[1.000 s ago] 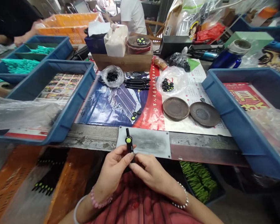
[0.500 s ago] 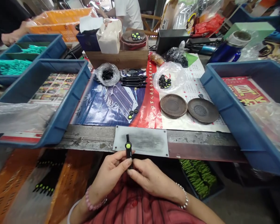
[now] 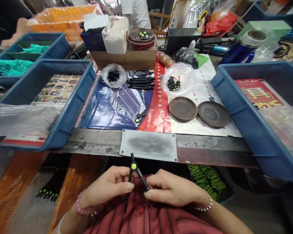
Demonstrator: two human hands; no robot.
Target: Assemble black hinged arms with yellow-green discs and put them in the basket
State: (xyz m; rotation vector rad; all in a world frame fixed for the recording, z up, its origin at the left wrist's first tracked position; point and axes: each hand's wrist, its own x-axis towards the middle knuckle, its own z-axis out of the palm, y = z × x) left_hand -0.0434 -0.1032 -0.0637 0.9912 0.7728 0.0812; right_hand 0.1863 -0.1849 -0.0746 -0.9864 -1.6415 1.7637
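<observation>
Plainly, the thing in hand is a compass-shaped tool (image 3: 133,166), smooth and black, with a round yellow-green cap at its hinge, a short stem above and two slim legs spread in a narrow V. It is held between the two hands, in front of the striped red shirt (image 3: 141,216).

Just beyond the fingers (image 3: 125,187) lies a pale rectangular plate (image 3: 148,145), smudged dark in the middle, on the scuffed, pitted edge of the counter (image 3: 95,143). Farther beyond them, three small round discs (image 3: 139,117) rest on a glossy poster (image 3: 107,107). Ahead and to the right of the fingers sit two shallow brown dishes (image 3: 183,109), one nearly touching the other, and past these a crumpled clear bag (image 3: 188,78) with more dark discs. Hard blue bins (image 3: 70,107) flank the fingers on either side, well apart.

The left hand (image 3: 104,187) pinches one leg between thumb and curled fingers, while the right hand (image 3: 169,187) grips the end of the other leg. Both wrists angle inward, the forearms rising from the lower corners of the view.
</observation>
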